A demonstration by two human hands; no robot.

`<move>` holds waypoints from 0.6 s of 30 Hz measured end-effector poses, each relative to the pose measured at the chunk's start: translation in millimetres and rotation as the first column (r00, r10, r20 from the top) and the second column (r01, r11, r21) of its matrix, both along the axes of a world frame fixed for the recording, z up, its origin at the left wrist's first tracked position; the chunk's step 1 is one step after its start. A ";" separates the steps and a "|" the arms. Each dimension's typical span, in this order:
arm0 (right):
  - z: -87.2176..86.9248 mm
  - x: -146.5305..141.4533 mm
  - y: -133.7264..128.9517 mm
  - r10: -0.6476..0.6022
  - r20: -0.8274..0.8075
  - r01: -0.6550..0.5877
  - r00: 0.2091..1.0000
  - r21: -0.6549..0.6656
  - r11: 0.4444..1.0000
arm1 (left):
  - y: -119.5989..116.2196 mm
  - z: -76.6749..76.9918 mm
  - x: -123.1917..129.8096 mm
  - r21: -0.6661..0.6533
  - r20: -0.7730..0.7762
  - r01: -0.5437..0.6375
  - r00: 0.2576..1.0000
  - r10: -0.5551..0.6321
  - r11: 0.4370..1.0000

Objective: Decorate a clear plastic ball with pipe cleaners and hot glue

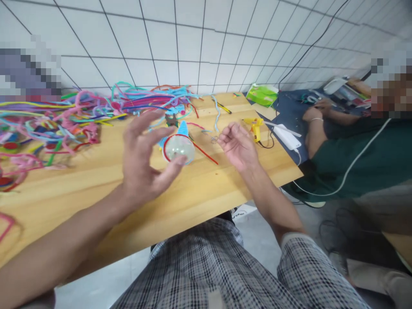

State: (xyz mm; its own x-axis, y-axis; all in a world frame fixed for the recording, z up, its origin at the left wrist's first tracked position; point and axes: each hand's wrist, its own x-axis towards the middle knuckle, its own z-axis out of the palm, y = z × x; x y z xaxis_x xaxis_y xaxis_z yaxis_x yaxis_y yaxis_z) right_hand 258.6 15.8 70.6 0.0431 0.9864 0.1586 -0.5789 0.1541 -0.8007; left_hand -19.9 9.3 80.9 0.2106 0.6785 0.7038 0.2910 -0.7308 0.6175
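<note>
My left hand [143, 161] hovers over the wooden table [206, 189], fingers spread, its thumb tip touching or just in front of a clear ball [178, 148] ringed with a red pipe cleaner. The ball rests on the table with a blue pipe-cleaner piece [183, 127] behind it. My right hand [237, 146] is held palm up to the right of the ball, fingers loosely curled, nothing in it. A small pair of scissors [214, 139] lies just left of that hand.
A big heap of coloured pipe cleaners [80, 113] covers the table's left and back. A yellow glue gun [255, 127] and white power strip [286, 137] lie at the right. Another person in a green shirt [363, 159] sits at the right, hands on a dark mat.
</note>
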 end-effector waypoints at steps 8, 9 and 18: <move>28.1 -33.0 -32.5 0.102 0.067 -0.104 0.993 0.027 0.994 | -6.3 28.5 69.3 -0.441 -0.269 0.206 0.898 -0.347 0.874; 28.4 -34.4 -34.5 0.119 0.093 -0.121 0.989 0.016 0.993 | -4.9 28.2 70.4 -0.493 -0.244 0.213 0.897 -0.369 0.844; 3.6 18.1 -6.2 -0.153 0.532 0.124 0.833 0.090 0.988 | 12.4 24.4 -27.5 -0.534 -0.241 -0.218 0.965 0.100 0.817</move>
